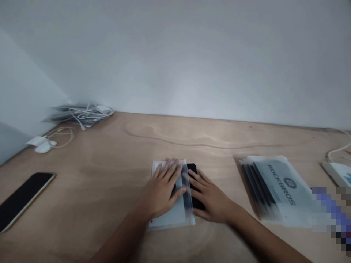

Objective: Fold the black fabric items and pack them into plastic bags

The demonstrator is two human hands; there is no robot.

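Observation:
A clear plastic bag (167, 220) with a pale panel lies on the wooden table, in the middle of the head view. My left hand (164, 193) rests flat on it, fingers stretched out and slightly apart. At the bag's right edge is a black flat item (192, 167), partly out of the bag; its kind is hidden by my hands. My right hand (211, 199) lies over this black item with fingers extended to the left. Its fingertips overlap the bag's edge, and I cannot tell whether they are on or under the plastic.
To the right lies a stack of packaged bags (276, 190) printed ROCKBROS. A phone (26, 199) is at the left. White cables (87, 115) sit on grey packets in the back left corner, near a white charger (45, 146). A white box (337, 173) stands far right.

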